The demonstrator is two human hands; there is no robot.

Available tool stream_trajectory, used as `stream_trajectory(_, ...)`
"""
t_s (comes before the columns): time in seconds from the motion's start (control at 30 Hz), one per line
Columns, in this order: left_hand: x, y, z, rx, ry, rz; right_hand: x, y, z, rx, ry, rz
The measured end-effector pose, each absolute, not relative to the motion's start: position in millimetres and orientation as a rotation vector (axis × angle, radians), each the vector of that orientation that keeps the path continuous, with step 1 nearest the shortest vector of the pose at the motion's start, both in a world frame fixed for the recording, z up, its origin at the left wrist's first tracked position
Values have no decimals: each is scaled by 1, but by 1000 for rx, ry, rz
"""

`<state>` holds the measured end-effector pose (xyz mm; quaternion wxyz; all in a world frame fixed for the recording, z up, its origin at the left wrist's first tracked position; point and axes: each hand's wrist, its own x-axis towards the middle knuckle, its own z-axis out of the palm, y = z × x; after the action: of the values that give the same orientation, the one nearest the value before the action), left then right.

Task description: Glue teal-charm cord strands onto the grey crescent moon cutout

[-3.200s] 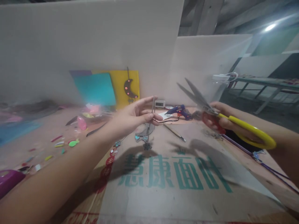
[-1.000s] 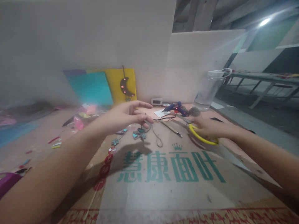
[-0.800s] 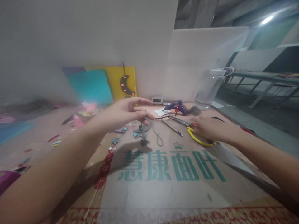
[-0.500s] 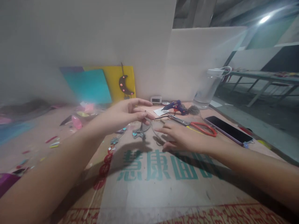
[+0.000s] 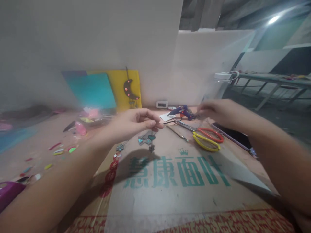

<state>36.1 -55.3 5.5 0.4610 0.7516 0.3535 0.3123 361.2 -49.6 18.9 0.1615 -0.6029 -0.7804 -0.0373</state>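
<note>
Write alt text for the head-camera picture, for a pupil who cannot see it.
A heart-and-flower charm hangs from a person's left hand above a sheet printed with green characters; the right hand is near a blue glue gun. Scissors with red and yellow handles lie on the table, and a crescent-moon ornament hangs behind.

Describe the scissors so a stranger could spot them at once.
Find the big pale sheet printed with large green characters. Just beyond the right-hand characters, between a thin stick-like tool and a dark-screened phone, lie the scissors. Unlike their neighbours, they have two loop handles in different colours, one orange-red, one yellow.
</note>
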Motion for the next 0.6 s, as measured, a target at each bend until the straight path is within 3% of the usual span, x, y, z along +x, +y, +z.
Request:
stream_trajectory(0.17, 39, -54, 0, 1932, 829, 791, 385, -50, 32, -1708, -1995, -508)
stream_trajectory(0.3, 40, -54, -2, 2021, 854, 822, 356, -70, 32, -1554, -1959, -424)
stream_trajectory(0.37, 40, -54, -2, 2039, 847, 841, 337, -79, 27, -1468, -1963, -267)
stream_trajectory(0.6, 51, -58, -10, 2127, 794, 919, 280, -84, -18, -1022, -2090, 896)
